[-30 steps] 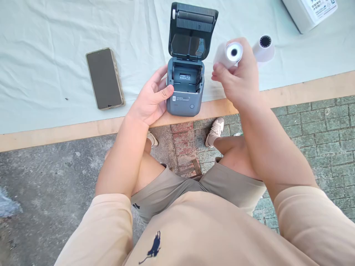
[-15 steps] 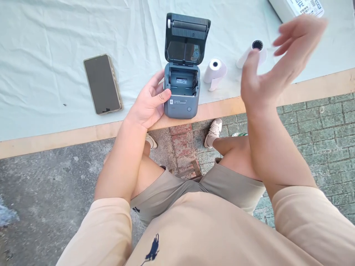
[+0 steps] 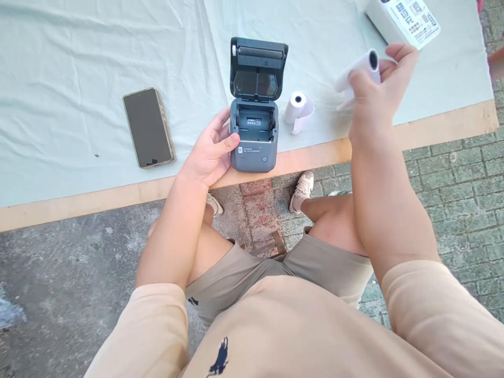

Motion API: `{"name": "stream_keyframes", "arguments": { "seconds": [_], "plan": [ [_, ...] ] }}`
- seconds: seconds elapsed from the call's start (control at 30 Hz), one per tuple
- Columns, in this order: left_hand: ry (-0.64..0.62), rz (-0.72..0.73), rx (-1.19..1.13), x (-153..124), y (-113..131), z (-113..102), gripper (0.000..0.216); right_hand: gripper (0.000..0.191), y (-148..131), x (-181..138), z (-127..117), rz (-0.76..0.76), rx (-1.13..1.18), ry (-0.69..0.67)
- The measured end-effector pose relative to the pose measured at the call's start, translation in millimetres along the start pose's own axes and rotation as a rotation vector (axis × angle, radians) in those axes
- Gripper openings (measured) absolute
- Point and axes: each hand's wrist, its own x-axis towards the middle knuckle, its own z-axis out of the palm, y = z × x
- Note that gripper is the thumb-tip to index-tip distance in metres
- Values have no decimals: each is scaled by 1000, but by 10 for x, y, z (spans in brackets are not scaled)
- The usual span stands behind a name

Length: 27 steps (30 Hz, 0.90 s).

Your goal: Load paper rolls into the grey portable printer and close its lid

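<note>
A dark grey label printer (image 3: 258, 157) stands at the table's front edge with its lid (image 3: 258, 68) swung up. Its paper bay shows nothing loaded. My left hand (image 3: 210, 149) grips the printer's left side, thumb on the front rim. To the right, my right hand (image 3: 380, 86) has its thumb and fingers around a white paper roll (image 3: 354, 73) with a dark core, which is tilted. Some fingers are hidden behind that roll. A smaller white paper roll (image 3: 293, 107) stands beside the printer, its loose end curling out to the right.
A phone (image 3: 147, 128) lies face up left of the printer. At the back right is a white box (image 3: 397, 23) with printed labels. Pale cloth (image 3: 79, 79) covers the table, whose wooden edge (image 3: 79, 202) runs along the front. Part of another person shows at the far right edge.
My right hand has come down and left from above the larger paper roll and closed on it. That roll now leans over. My left hand stays on the printer.
</note>
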Motion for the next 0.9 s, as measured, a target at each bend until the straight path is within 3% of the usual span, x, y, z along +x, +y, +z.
{"name": "stream_keyframes", "arguments": {
  "seconds": [0.13,0.23,0.37,0.5,0.6,0.7,0.9],
  "plan": [
    [-60,17,-44,43,-61,-58,62,42,-25,97,-95,226,354,-303],
    [-65,22,-86,63,-80,-79,60,50,-67,111,-139,198,433,-500],
    [-58,35,-100,46,-77,-54,52,46,-285,-25,-84,143,480,-516],
    [-61,53,-137,30,-74,-28,55,39,-768,-403,-11,49,453,-456],
    [-49,41,-115,41,-69,-30,61,48,-1095,-709,13,-60,433,-573],
    [-64,21,-103,61,-63,-38,63,54,-1238,-876,77,-257,218,-687],
    [-31,17,-95,43,-56,-20,66,31,-1281,-873,316,-568,-458,-756]
  ]
}}
